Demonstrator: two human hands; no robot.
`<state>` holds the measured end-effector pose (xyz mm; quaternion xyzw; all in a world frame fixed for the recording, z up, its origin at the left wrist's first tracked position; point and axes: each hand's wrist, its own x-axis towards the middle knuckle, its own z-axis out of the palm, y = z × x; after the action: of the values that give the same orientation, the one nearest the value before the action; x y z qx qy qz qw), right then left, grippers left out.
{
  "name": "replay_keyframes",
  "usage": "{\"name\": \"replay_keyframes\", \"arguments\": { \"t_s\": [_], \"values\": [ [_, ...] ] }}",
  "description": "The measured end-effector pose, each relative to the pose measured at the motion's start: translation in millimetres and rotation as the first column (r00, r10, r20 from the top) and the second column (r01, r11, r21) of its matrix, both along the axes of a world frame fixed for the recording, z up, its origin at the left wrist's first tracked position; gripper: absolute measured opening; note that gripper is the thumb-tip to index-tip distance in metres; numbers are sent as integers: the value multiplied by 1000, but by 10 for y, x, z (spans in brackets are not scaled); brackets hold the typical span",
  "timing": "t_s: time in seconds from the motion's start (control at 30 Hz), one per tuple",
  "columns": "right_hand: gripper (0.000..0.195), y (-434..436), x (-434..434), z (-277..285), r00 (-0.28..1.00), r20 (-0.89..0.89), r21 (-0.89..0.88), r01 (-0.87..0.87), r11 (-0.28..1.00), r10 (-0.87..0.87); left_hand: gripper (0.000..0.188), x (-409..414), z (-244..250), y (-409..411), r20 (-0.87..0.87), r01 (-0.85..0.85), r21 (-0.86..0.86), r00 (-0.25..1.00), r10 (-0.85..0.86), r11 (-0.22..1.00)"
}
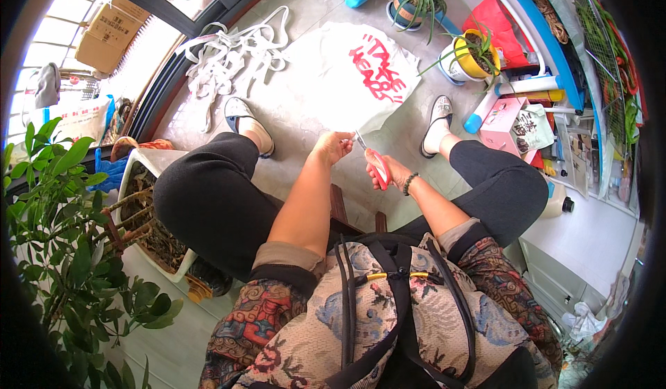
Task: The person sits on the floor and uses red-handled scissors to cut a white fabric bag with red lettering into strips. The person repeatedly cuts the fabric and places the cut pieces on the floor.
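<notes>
My right hand (pixel 390 172) grips red-handled scissors (pixel 383 171), their blades pointing up and left at the near edge of a white fabric piece (pixel 333 71). That fabric bears large red lettering and lies spread on the floor between my feet. With thumb and fingers pinched, my left hand (pixel 333 148) holds the fabric's near edge just left of the blade tips. How far the blades are apart is too small to tell. Left of the fabric is a tangled heap of white fabric strips (pixel 229 58).
Potted plants, one in a yellow pot (pixel 464 56), stand beyond my right foot. A pink box (pixel 502 123) and a shelf with goods line the right. On the left are a leafy plant (pixel 73 222), a white planter (pixel 151 155) and a dark door frame (pixel 156 84).
</notes>
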<state>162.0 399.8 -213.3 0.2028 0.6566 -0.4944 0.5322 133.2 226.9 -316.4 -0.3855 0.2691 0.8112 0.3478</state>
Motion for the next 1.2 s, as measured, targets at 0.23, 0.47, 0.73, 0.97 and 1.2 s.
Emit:
{"name": "replay_keyframes", "arguments": {
  "t_s": [0.23,0.47,0.73,0.97,1.2],
  "values": [
    [70,-21,-11,39,997,52,-113,66,991,-60,5,19,-99,-45,-21,11,25,1000,-11,1000],
    [64,-26,-28,-30,999,35,-54,21,998,-19,6,35,-74,-69,-21,32,-21,999,-32,999],
    [62,-41,-22,-67,986,-137,63,-86,994,94,7,37,-61,-103,-37,23,-30,999,-24,999],
    [69,-85,-128,-133,999,-32,-24,-43,999,42,4,44,-65,-112,-74,52,-1,996,-52,999],
    [69,-124,-168,-196,998,-8,25,-62,998,62,2,36,-86,-135,-75,30,-20,997,-32,999]
  ]
}}
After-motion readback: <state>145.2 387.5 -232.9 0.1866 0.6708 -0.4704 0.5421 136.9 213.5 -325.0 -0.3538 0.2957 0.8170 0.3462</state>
